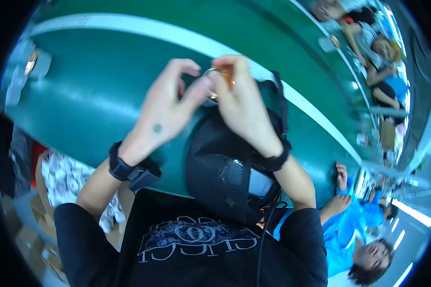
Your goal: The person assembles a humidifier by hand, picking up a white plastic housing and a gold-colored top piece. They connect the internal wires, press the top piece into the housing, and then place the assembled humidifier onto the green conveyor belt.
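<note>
My left hand and my right hand meet above a green conveyor belt. Between the fingertips of both hands is a small round copper-coloured ring part in a clear wrapper. The thumbs and forefingers pinch it from either side. A black band sits on each wrist. Below the hands a black mesh pouch hangs on my chest.
A white stripe runs along the belt's far side. Another small ring part on a wrapper lies at the belt's left. A cardboard box of packed parts stands at lower left. People in blue sit to my right, others at the upper right.
</note>
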Action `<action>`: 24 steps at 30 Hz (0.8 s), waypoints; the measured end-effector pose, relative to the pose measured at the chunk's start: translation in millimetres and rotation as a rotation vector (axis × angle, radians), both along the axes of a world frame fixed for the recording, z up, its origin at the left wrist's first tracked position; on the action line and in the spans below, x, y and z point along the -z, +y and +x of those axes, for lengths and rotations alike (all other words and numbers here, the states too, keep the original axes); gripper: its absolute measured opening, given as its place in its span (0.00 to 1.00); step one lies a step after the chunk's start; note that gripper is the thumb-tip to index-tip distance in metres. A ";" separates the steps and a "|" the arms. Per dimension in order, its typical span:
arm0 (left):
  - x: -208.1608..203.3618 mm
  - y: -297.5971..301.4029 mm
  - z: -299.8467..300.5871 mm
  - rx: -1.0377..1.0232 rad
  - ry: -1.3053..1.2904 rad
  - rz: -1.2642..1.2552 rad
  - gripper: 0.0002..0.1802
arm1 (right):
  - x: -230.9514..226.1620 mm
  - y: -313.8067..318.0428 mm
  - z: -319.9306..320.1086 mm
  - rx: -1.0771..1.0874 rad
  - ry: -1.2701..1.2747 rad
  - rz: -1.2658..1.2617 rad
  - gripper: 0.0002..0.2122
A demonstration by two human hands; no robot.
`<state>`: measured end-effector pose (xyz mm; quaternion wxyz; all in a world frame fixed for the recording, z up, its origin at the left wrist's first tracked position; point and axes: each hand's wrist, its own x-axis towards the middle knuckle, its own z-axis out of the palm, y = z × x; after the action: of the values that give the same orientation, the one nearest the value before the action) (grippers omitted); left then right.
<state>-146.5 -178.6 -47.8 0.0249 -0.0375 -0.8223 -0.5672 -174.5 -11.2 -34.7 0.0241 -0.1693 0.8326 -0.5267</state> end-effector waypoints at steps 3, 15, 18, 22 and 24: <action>-6.8 16.9 22.5 -0.043 -0.051 0.113 0.26 | -20.2 10.1 -9.8 -0.087 -0.260 -0.038 0.12; 12.9 38.0 44.7 -0.283 0.035 0.126 0.26 | -23.7 -2.0 13.0 -0.215 -0.259 0.032 0.18; 8.0 32.6 41.8 -0.249 0.020 0.057 0.25 | -21.2 8.3 5.7 -0.257 -0.279 0.099 0.21; 9.3 29.7 36.9 -0.190 0.037 -0.051 0.25 | -4.5 21.7 -10.8 -0.435 -0.122 0.085 0.19; 16.0 30.7 34.6 -0.204 0.167 -0.109 0.25 | -0.5 16.8 -4.1 -0.322 -0.105 0.068 0.19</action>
<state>-111.8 -147.9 -63.8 0.1487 -0.0020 -0.8465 -0.5112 -178.7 5.6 -34.3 0.1574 -0.2716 0.8098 -0.4956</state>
